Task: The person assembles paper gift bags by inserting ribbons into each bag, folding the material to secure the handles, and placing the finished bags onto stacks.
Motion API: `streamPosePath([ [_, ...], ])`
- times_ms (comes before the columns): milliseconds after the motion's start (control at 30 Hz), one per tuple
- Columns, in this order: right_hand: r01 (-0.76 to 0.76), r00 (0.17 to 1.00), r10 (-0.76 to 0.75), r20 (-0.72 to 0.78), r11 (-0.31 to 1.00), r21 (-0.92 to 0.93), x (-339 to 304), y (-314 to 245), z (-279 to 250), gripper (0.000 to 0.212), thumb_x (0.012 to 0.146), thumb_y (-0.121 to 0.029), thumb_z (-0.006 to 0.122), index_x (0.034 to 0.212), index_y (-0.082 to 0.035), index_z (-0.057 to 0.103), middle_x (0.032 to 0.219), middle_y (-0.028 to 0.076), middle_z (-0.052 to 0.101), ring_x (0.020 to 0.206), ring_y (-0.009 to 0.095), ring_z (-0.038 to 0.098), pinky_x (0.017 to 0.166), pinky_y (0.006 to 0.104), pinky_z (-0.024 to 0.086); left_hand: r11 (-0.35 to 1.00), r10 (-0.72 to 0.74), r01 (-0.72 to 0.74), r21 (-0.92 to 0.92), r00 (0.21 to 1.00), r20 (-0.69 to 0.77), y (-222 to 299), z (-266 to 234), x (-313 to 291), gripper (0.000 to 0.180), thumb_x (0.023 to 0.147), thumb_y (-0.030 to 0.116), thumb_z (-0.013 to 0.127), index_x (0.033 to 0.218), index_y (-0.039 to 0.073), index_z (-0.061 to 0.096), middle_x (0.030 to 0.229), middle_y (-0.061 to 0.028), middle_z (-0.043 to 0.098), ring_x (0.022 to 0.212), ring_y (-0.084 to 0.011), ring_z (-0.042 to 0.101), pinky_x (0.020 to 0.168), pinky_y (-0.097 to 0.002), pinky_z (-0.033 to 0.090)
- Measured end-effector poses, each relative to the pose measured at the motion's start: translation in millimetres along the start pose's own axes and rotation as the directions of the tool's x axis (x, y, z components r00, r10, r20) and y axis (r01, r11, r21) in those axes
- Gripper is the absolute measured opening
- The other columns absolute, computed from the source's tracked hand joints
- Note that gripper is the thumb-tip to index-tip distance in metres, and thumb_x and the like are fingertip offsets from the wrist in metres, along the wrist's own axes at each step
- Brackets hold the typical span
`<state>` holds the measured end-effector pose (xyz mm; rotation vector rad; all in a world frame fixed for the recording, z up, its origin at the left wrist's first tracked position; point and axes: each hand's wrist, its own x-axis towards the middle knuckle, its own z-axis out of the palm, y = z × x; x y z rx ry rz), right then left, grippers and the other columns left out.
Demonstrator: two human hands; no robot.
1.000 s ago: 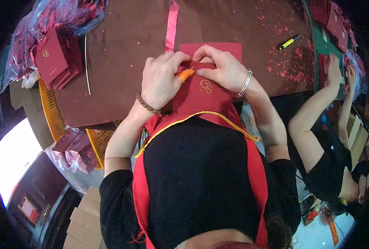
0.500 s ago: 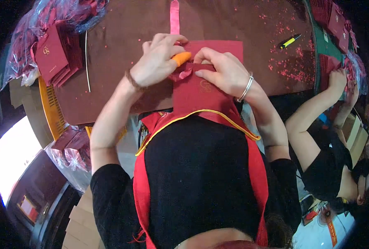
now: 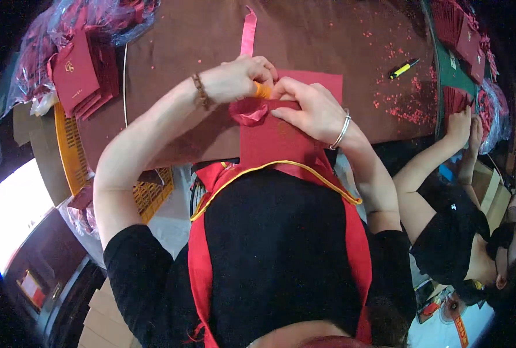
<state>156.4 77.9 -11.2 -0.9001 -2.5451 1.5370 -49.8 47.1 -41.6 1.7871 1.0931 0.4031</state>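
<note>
A dark red paper bag [image 3: 264, 139] with a faint gold emblem lies at the table's front edge, against my apron [image 3: 359, 255]. My left hand [image 3: 239, 79], an orange cover [image 3: 262, 90] on one digit, is closed at the bag's upper part around a pink ribbon. One ribbon tail [image 3: 249, 35] stretches away beyond the knuckles; a ribbon loop [image 3: 251, 114] sits below the hand. My right hand [image 3: 313, 110], wearing a silver bangle, grips the bag with bent fingers, its thumb on the front. Both hands' fingertips meet and partly hide the ribbon.
Stacked red bags [image 3: 75, 75] and clear plastic wrapping [image 3: 113, 26] stand at the far left. A yellow-black pen [image 3: 404, 68] lies right among red scraps [image 3: 409, 113]. On the right, a co-worker's hands [image 3: 460, 127] are at more red bags [image 3: 454, 98]. A yellow crate [image 3: 153, 194] is below the table.
My left hand has turned and shifted right toward my right hand, with its elbow swung outward. The ribbon tail has tilted, and the loop below shows wider.
</note>
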Motion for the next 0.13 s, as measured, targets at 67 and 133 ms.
streamPosePath([
  [67,0.068,0.997,-0.069,0.034,0.997,0.038,1.9,5.5,3.5,0.023,0.077,-0.014,0.064,0.096,-0.004,0.054,0.085,0.014,0.065,0.083,0.026,0.065,0.071,0.0330,0.048,0.992,-0.122,0.124,-0.005,0.967,-0.225,-18.7,13.9,2.8,0.014,0.082,0.016,0.058,0.079,0.003,0.062,0.098,-0.0109,0.058,0.097,-0.0250,0.053,0.087,-0.0351,0.040],
  [133,0.108,0.992,-0.111,0.052,0.993,0.045,4.7,3.0,6.1,0.024,0.078,-0.015,0.063,0.098,-0.003,0.055,0.085,0.014,0.066,0.084,0.023,0.066,0.076,0.0333,0.048,0.975,-0.219,0.198,-0.099,0.927,-0.305,-14.1,0.2,7.0,0.016,0.082,0.018,0.061,0.082,0.002,0.064,0.101,-0.0117,0.059,0.102,-0.0248,0.052,0.091,-0.0354,0.038],
])
